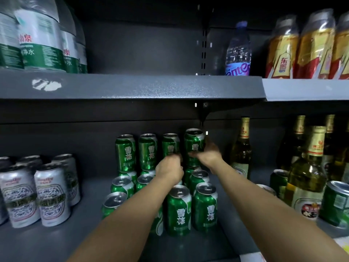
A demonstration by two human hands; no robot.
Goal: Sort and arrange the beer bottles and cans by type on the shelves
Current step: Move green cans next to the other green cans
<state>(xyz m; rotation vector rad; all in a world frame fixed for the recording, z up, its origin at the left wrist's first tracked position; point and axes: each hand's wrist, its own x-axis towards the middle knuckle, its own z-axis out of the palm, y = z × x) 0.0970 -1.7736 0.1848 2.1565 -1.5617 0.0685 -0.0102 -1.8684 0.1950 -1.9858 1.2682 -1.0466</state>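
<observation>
Counted on lower shelf (pixel 56 241): green cans (pixel 178 212), top tier four; lower tier at least seven with tops or sides showing, more hidden behind arms, exact total not countable. Two further green cans at far right (pixel 338 203), among the bottles. White patterned cans (pixel 52 193), at least five, left edge cut off. Green glass beer bottles (pixel 241 148), five with gold foil necks showing; more may stand behind.

Counted on upper shelf (pixel 132 86): large water jugs (pixel 39 33), three or four, overlapping, count uncertain. One small purple-labelled water bottle (pixel 238 50). Gold-and-red bottles (pixel 281 50), three, rightmost cut by frame.

Two hands: left hand (pixel 170 170), right hand (pixel 207 156).
</observation>
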